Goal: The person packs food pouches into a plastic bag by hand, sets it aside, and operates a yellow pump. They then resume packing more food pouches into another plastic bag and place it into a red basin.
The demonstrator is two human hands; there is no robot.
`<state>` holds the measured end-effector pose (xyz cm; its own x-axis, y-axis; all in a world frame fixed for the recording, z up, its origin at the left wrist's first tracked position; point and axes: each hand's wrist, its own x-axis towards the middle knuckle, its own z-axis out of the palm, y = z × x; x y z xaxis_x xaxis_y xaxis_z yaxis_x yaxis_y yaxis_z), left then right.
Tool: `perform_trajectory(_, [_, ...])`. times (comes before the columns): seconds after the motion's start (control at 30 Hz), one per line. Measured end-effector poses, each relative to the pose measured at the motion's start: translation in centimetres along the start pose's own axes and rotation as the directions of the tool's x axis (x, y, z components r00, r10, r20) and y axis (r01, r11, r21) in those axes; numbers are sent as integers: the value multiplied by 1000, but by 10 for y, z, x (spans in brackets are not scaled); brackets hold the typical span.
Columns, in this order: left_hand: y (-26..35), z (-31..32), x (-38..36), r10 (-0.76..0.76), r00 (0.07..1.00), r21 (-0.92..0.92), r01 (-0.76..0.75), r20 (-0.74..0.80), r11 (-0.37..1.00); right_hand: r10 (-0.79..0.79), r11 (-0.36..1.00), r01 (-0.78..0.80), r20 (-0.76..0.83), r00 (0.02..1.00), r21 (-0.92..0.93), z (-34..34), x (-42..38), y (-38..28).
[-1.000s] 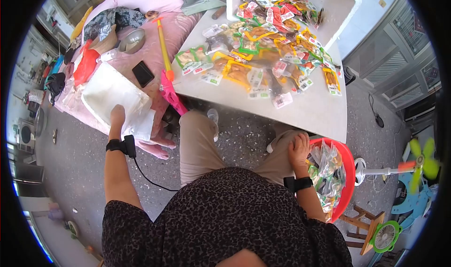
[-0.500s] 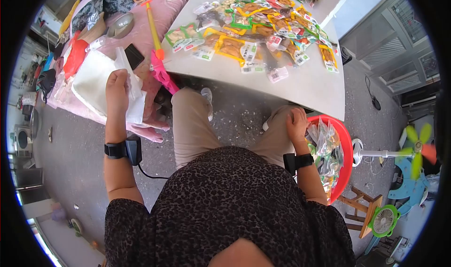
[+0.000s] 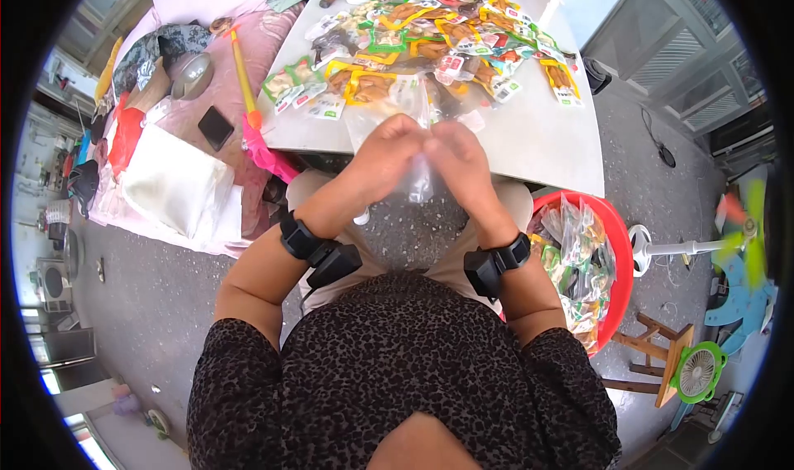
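A clear plastic bag (image 3: 420, 182) hangs between my hands at the table's front edge, part of it spread above the tabletop. My left hand (image 3: 383, 157) is closed, its fingers pinching the bag from the left. From the other side my right hand (image 3: 460, 162) pinches the same bag, and the fingertips of both hands meet. Just beyond them lie several sealed food packets (image 3: 368, 86) with yellow, green and red borders, heaped on the white table (image 3: 546, 143). Exactly where the bag's opening lies I cannot make out.
At my right stands a red tub (image 3: 622, 259) full of packets. A pink-covered bed (image 3: 219, 160) on the left bears white sheets (image 3: 178, 184), a phone (image 3: 216, 128) and a metal bowl (image 3: 192, 76). A white stand fan (image 3: 691, 248) and a wooden stool (image 3: 672, 362) are farther right.
My left hand has come from the white sheets on the bed to the table edge with the clear bag. My right hand has risen from my knee to take hold of it.
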<state>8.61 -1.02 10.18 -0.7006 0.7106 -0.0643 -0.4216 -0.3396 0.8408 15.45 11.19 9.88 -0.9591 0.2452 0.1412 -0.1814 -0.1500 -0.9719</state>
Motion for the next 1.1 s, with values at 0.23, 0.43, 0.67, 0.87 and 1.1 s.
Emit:
perform_trajectory(0.23, [-4,14,23,-50,993,74,58,-110,996,114,958,-152,162,980,244,-29,28,16])
perform_trajectory(0.43, [20,22,51,98,993,276,-78,-60,958,-50,980,-27,377,925,196,-46,76,-5])
perform_trajectory(0.67, [42,35,88,192,981,288,-196,42,937,-161,952,51,354,921,301,-58,105,-32])
perform_trajectory(0.87, [24,18,88,90,993,236,-71,-73,969,-19,999,-1,381,924,53,-65,119,-4])
perform_trajectory(1.1, [17,13,83,58,996,343,-32,-66,939,49,999,-37,391,919,-39,-68,116,-5])
